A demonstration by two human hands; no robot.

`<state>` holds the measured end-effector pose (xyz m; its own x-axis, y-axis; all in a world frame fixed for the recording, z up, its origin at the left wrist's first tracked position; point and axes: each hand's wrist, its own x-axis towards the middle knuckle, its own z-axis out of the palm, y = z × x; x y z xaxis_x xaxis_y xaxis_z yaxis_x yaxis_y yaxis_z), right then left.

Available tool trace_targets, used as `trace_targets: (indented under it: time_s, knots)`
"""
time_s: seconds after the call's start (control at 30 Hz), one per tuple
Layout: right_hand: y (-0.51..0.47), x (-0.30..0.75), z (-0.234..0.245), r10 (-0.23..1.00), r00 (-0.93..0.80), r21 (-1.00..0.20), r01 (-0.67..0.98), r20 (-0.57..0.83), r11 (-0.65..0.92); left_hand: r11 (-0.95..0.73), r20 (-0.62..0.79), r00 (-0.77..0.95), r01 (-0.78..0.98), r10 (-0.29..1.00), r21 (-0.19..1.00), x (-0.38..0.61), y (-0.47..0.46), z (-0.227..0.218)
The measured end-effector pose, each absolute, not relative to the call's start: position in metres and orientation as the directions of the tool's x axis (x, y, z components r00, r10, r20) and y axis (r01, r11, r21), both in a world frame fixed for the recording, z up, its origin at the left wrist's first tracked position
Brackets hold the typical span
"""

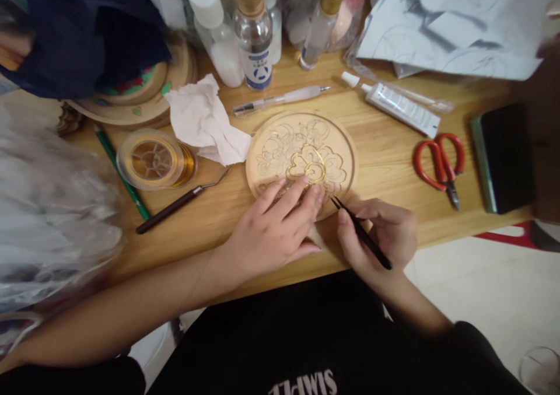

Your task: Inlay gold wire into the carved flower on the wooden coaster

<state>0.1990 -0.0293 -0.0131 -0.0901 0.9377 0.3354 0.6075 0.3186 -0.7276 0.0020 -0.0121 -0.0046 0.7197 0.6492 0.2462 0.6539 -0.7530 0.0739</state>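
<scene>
Head view: wooden disc [354,160] lies on worktop [385,173], near front edge; L hand [275,223] rests on it, fingers nearly together; R hand [396,229] is clamped on tweezers [366,238], tips near its lower right; disc prob. light, stiff, best held by rim; gold wire [324,161] prob. soft, pinch gently w/ tips.
</scene>
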Motion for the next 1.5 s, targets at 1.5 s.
trace_targets:
  time_s: [1.5]
  knots:
    - [-0.027,0.2,-0.016,0.916,-0.137,-0.748,0.538,0.377,0.389,-0.77,0.2,0.755,0.638,0.624,-0.008,0.003,-0.013,0.0]
